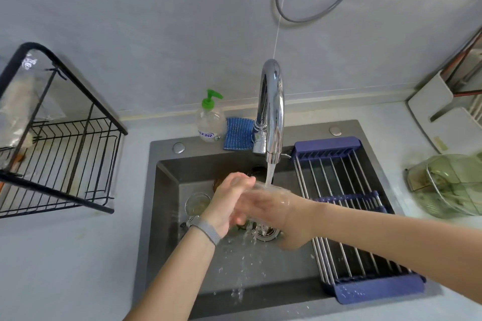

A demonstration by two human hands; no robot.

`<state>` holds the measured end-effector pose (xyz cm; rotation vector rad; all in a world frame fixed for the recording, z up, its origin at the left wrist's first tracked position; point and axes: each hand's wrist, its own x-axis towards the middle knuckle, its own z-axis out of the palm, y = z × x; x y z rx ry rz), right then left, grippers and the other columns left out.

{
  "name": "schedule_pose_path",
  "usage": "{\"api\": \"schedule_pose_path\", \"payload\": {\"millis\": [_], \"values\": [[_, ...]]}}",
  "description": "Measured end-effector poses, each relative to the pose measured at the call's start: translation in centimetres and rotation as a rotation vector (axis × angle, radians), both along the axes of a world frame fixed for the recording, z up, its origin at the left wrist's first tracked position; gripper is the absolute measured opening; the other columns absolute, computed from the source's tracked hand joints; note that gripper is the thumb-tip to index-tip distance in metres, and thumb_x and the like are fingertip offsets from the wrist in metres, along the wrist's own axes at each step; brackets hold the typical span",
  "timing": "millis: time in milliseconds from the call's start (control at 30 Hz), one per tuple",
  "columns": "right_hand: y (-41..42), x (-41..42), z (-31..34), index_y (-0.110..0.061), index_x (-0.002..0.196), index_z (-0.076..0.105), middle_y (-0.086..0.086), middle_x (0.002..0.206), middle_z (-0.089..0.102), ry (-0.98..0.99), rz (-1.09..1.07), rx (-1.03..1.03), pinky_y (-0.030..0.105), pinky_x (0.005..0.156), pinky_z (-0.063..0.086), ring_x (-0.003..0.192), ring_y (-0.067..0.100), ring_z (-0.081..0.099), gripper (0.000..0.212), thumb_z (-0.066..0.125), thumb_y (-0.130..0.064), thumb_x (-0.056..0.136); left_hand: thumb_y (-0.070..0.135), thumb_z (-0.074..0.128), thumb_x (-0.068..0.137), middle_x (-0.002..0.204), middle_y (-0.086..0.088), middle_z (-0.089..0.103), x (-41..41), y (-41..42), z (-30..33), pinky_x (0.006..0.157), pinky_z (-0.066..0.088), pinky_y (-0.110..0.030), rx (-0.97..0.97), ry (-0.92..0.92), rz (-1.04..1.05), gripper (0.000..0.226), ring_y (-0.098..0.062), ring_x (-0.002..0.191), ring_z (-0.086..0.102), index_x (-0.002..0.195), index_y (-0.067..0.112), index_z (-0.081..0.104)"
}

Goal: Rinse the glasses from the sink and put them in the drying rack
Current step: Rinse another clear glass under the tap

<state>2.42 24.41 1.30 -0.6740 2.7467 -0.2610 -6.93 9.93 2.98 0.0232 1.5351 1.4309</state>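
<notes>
- Rinsing is the step in hand here: a clear glass [263,190] sits under the stream from the chrome faucet [271,112], over the dark sink [167,216].
- Right hand [284,219] wraps around the glass body; left hand [229,203] has its fingers curled on the other side, looks like it's rubbing or steadying it.
- My guess on handling: wet glass is slick, rigid and breakable, pretty light. I'd hold it around the wall, not by the rim.
- Another glass [197,203] stands upright on the sink floor, left of the hands.
- Black wire drying rack [78,159] is on the counter to the left, well apart from the sink.
- A roll-up rack [347,203] with steel rods and purple ends spans the sink's right side.
- Soap bottle [210,120] with green pump and a blue scrub cloth [238,135] sit behind the basin.
</notes>
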Motion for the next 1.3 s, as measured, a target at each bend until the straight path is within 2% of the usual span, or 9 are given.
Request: {"api": "schedule_pose_path", "payload": {"millis": [133,333,500,600,700,900,1033,1233,1300], "values": [[-0.4,-0.2,2.4,-0.024,0.154,0.029,-0.008,0.155,0.034,-0.477,-0.205,-0.541,0.026,0.121,0.021,0.144,0.007,0.028,0.084,0.071,-0.014,0.082,0.033,0.056,0.093,0.085,-0.003,0.061,0.4,-0.4,-0.8,0.038,0.03,-0.016,0.017,-0.08,0.03,0.011,-0.011,0.052,0.055,0.094,0.023,0.054],[-0.9,0.6,-0.7,-0.003,0.151,-0.016,0.002,0.16,-0.02,0.064,0.311,0.922,0.025,0.113,-0.016,0.146,0.035,-0.019,0.067,0.032,-0.016,0.105,0.037,0.061,0.091,0.091,-0.002,0.055,0.7,0.6,-1.5,0.041,0.037,-0.019,-0.063,-0.045,0.066,0.024,-0.014,0.07,0.055,0.105,0.018,0.057],[-0.6,1.6,-0.2,-0.03,0.155,0.021,-0.009,0.162,0.023,-0.245,0.098,0.019,0.028,0.123,0.013,0.15,0.009,0.01,0.086,0.065,-0.011,0.084,0.038,0.056,0.093,0.074,-0.001,0.06,0.6,-0.3,-2.2,0.034,0.031,-0.015,-0.032,-0.239,0.102,0.03,-0.01,0.047,0.053,0.108,0.012,0.051],[-0.5,0.8,-0.2,-0.022,0.156,0.019,0.0,0.164,0.018,0.011,0.171,0.026,0.042,0.122,0.007,0.152,0.021,0.011,0.076,0.056,-0.009,0.091,0.046,0.065,0.079,0.088,-0.006,0.059,1.0,-0.2,-2.9,0.036,0.033,-0.017,-0.037,-0.175,0.108,0.04,-0.015,0.06,0.056,0.104,0.017,0.053],[-0.9,1.0,0.7,-0.019,0.156,-0.006,-0.001,0.165,-0.01,-0.259,0.035,0.284,0.024,0.11,-0.014,0.15,0.017,-0.008,0.074,0.043,-0.008,0.101,0.047,0.065,0.075,0.096,-0.008,0.057,0.9,0.3,-2.8,0.042,0.039,-0.02,-0.06,-0.107,0.105,0.032,-0.02,0.074,0.056,0.093,0.024,0.055],[0.4,0.1,-0.2,-0.02,0.129,0.062,0.0,0.13,0.063,-0.244,-0.346,-0.331,0.036,0.103,0.046,0.119,0.018,0.058,0.04,0.061,-0.025,0.09,0.036,0.056,0.092,0.073,-0.004,0.066,0.8,-1.3,-2.2,0.03,0.028,-0.014,0.026,-0.392,0.268,0.024,-0.013,0.052,0.058,0.087,0.013,0.061],[-1.5,1.3,-0.4,-0.018,0.09,0.073,-0.011,0.101,0.069,0.127,-0.655,-0.668,0.034,0.091,0.052,0.099,0.007,0.062,0.019,0.074,-0.036,0.082,0.041,0.06,0.083,0.116,-0.022,0.067,1.6,-2.1,-2.8,0.031,0.036,-0.018,0.182,-0.576,0.414,0.049,-0.023,0.066,0.066,0.117,0.006,0.06],[-7.8,2.5,-1.9,-0.037,0.117,0.046,-0.008,0.142,0.033,0.246,-1.262,-1.233,0.046,0.109,0.041,0.137,0.019,0.038,0.07,0.085,-0.05,0.06,0.045,0.05,0.093,0.139,-0.02,0.054,2.8,-1.4,-2.0,0.106,0.043,-0.042,0.251,-0.695,0.326,0.061,-0.036,0.123,0.057,0.137,0.003,0.054],[-8.1,1.5,-1.4,-0.053,0.123,0.034,-0.002,0.141,0.038,0.228,-1.431,-1.437,0.049,0.106,0.045,0.132,0.022,0.047,0.093,0.089,-0.049,0.049,0.05,0.047,0.093,0.131,-0.021,0.06,3.6,-0.8,-1.5,0.098,0.051,-0.041,0.218,-0.727,0.319,0.063,-0.035,0.114,0.063,0.134,0.004,0.057]]}}
